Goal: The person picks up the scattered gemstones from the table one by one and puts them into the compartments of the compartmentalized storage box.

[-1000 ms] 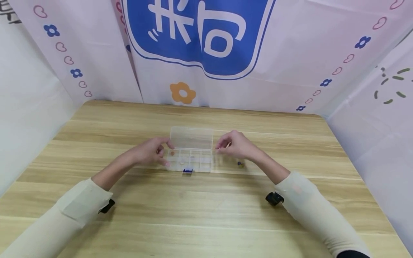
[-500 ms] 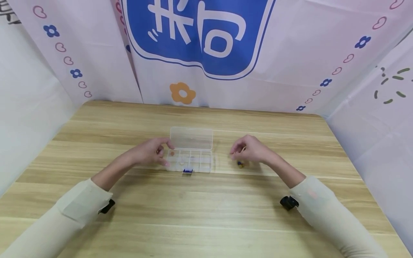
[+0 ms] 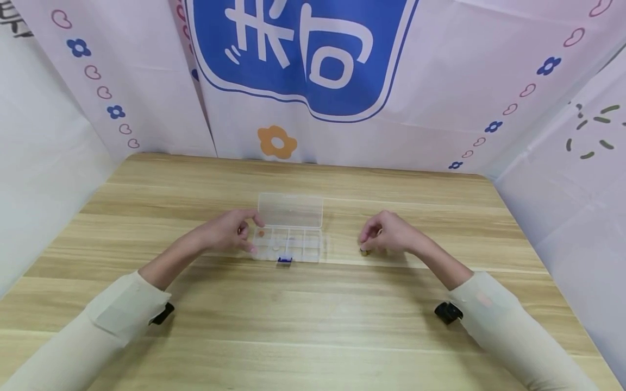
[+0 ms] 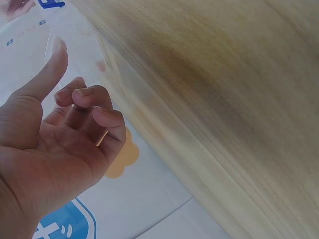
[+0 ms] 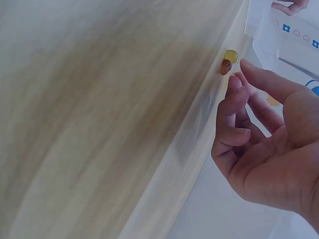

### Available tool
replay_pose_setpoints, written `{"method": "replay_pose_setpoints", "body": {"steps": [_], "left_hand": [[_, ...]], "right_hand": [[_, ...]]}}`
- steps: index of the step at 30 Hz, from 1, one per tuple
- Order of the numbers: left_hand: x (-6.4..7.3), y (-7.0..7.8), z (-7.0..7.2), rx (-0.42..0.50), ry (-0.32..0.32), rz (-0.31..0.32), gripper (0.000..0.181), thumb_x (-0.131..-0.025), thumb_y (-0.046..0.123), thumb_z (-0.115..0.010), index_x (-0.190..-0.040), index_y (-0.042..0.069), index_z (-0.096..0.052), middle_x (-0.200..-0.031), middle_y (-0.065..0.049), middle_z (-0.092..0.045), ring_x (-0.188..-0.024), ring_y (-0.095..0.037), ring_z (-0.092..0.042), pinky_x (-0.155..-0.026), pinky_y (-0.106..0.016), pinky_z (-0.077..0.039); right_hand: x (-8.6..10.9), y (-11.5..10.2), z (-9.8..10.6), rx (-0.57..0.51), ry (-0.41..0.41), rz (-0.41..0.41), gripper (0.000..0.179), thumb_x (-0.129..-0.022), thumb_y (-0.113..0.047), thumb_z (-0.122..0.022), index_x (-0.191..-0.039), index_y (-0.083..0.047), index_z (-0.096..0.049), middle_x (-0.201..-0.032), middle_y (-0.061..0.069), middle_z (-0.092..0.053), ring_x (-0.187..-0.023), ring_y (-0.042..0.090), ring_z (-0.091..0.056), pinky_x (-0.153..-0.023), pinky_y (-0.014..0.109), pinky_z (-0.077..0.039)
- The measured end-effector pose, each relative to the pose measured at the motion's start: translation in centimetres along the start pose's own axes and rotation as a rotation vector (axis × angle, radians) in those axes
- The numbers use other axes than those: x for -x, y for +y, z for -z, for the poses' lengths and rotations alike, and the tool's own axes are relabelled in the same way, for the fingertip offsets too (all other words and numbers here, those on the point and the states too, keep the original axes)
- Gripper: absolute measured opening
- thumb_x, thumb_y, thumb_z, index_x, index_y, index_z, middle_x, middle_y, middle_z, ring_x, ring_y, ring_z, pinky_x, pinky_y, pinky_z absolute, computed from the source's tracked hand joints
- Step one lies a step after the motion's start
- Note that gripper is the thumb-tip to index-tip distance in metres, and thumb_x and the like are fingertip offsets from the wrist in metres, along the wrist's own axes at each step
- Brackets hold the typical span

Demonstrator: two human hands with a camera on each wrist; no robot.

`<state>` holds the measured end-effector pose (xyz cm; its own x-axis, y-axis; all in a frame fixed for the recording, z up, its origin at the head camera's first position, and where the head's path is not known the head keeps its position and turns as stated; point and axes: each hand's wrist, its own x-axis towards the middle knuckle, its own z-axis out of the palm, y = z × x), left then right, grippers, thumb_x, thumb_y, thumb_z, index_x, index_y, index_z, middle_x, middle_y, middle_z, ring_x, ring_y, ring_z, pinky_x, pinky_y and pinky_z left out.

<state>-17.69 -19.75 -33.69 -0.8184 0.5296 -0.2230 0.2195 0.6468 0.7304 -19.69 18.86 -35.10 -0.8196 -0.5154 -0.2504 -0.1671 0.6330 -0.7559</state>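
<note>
A clear plastic compartment box [image 3: 311, 253] lies on the table with its lid [image 3: 290, 210] laid back and a blue latch [image 3: 285, 260] at its front. Inside, an orange-brown bead [image 3: 261, 233] sits in the back left compartment. My left hand [image 3: 225, 231] rests at the box's left end, thumb and index finger spread and touching it, the other fingers curled. My right hand [image 3: 388, 232] reaches down to small beads on the table. In the right wrist view, a yellow bead [image 5: 231, 56] and a brown bead [image 5: 226, 66] lie just beyond the thumb and index fingertips, which stand slightly apart.
The wooden table [image 3: 293, 320] stretches in front of the box. A white printed cloth [image 3: 415, 108] hangs along its back edge. Black wrist cameras [image 3: 448, 313] sit under both sleeves.
My right hand has moved from beside the box's right end rightward and down to the beads, now partly covering them. My left hand and the box have stayed put.
</note>
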Motion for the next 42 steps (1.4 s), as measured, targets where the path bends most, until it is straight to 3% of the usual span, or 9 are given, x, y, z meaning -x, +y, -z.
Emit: {"method": "replay_pose_setpoints", "body": {"steps": [15, 27, 42], "left_hand": [[0.03, 0.02, 0.08, 0.007, -0.008, -0.003, 0.05, -0.086, -0.002, -0.081, -0.128, -0.009, -0.055, -0.063, 0.002, -0.041, -0.059, -0.013, -0.039, -0.059, -0.026, -0.042], [-0.12, -0.05, 0.09, 0.01, -0.01, -0.003, 0.048, -0.086, -0.004, -0.08, -0.127, -0.01, -0.055, -0.062, 0.002, -0.04, -0.057, -0.012, -0.04, -0.067, -0.027, -0.05], [-0.11, 0.06, 0.08, -0.027, 0.002, 0.012, 0.048, -0.085, -0.003, -0.082, -0.126, -0.008, -0.057, -0.062, 0.003, -0.04, -0.059, -0.012, -0.04, -0.064, -0.027, -0.046]], "right_hand": [[0.09, 0.48, -0.35, 0.052, -0.022, 0.04, 0.011, -0.085, -0.001, -0.082, -0.079, -0.002, -0.074, -0.076, 0.001, -0.068, -0.06, 0.012, -0.055, -0.054, 0.023, -0.046], [-0.07, 0.39, -0.28, 0.073, -0.057, 0.031, 0.01, -0.087, -0.002, -0.079, -0.079, -0.005, -0.075, -0.079, 0.001, -0.069, -0.059, 0.013, -0.055, -0.053, 0.024, -0.046], [-0.34, -0.15, -0.14, 0.041, -0.003, 0.04, 0.008, -0.089, -0.002, -0.073, -0.082, -0.005, -0.074, -0.083, 0.005, -0.072, -0.064, 0.019, -0.061, -0.055, 0.027, -0.047]]}}
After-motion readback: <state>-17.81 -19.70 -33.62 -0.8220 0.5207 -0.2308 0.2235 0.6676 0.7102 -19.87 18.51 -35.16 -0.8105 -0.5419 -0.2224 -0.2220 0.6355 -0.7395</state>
